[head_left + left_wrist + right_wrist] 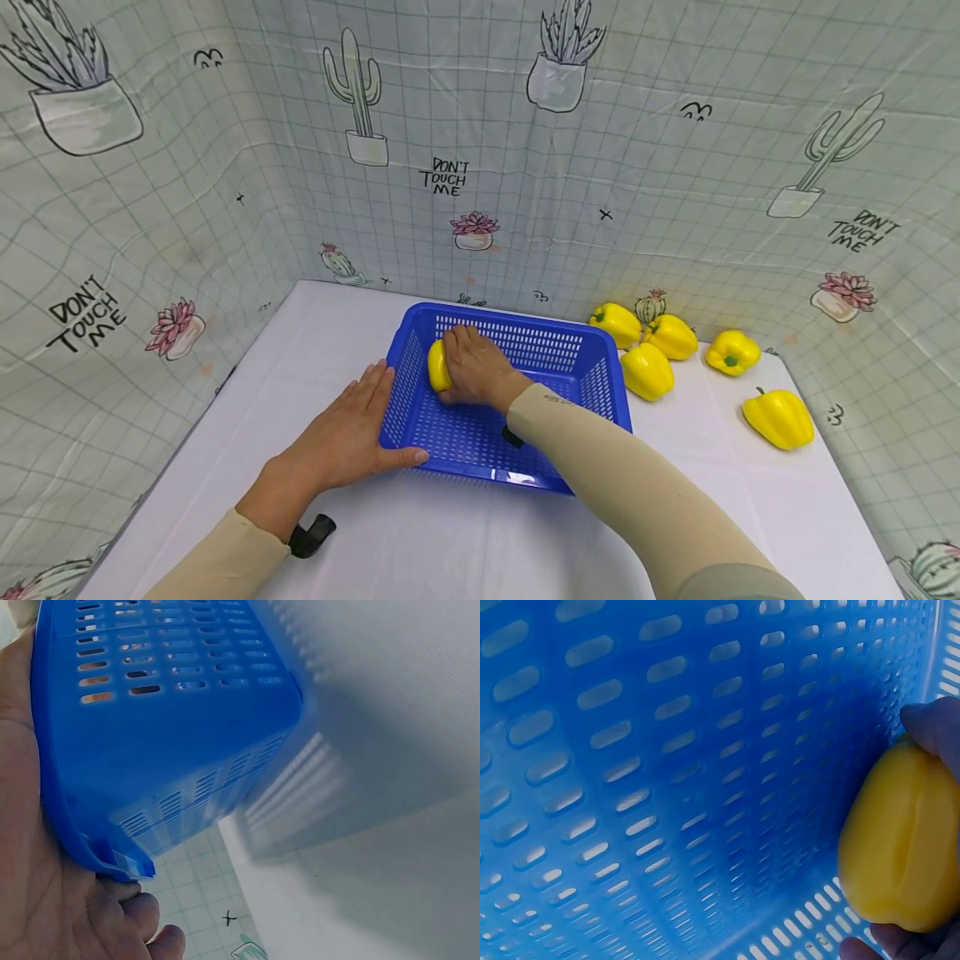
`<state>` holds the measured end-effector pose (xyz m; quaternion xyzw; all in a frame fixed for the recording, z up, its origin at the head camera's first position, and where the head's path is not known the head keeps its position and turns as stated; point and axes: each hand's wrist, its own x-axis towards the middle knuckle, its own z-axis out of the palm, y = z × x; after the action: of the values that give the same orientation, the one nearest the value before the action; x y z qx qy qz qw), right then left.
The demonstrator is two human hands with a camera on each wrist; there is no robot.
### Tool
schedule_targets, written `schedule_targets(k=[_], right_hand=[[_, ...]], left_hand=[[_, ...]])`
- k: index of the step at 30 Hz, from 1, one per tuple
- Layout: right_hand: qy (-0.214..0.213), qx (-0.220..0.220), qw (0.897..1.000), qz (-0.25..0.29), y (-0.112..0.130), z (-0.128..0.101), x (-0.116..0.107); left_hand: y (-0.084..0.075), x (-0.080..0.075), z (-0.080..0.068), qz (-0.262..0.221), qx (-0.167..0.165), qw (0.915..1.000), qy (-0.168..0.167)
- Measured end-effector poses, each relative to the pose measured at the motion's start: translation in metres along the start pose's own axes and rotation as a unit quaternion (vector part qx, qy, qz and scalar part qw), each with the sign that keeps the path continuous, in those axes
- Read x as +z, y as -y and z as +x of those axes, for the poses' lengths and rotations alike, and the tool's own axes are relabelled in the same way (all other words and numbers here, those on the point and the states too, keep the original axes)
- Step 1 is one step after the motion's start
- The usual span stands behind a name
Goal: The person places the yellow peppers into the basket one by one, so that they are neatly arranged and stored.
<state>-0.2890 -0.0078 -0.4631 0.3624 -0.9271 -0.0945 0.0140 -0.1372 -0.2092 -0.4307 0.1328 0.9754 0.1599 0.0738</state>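
From the head view, my right hand is inside the blue basket, and its fingers curl around a yellow pepper close to the basket's left wall. My left hand lies flat, with straight fingers, against the outside of that same wall, and its thumb reaches along the basket's near edge. I think the basket can slide on the white desk if my left hand presses unevenly. The pepper can also roll toward the middle of the basket when my grasp loosens, because its skin looks smooth. Five more yellow peppers lie on the desk to the right of the basket.

From the left wrist view, my palm touches the basket's outer wall; the fingers are relaxed and grip nothing.

From the right wrist view, the pepper sits low beside the perforated inner wall, with my fingertips wrapped over its top. Whether it already touches the basket floor, I cannot tell.
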Motion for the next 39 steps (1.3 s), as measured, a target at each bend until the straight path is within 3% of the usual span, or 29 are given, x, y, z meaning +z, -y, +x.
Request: schedule_targets(k=[20,39], right_hand=[[-0.023,0.006,1.000,0.012,0.0014,-0.0009,0.0047],[-0.015,0.004,1.000,0.018,0.0015,-0.0035,-0.0020]], left_hand=[[-0.0004,0.0007,0.0005,-0.002,0.003,1.0000,-0.006],[0.0001,0.0005,0.0003,-0.004,-0.001,1.0000,0.000]])
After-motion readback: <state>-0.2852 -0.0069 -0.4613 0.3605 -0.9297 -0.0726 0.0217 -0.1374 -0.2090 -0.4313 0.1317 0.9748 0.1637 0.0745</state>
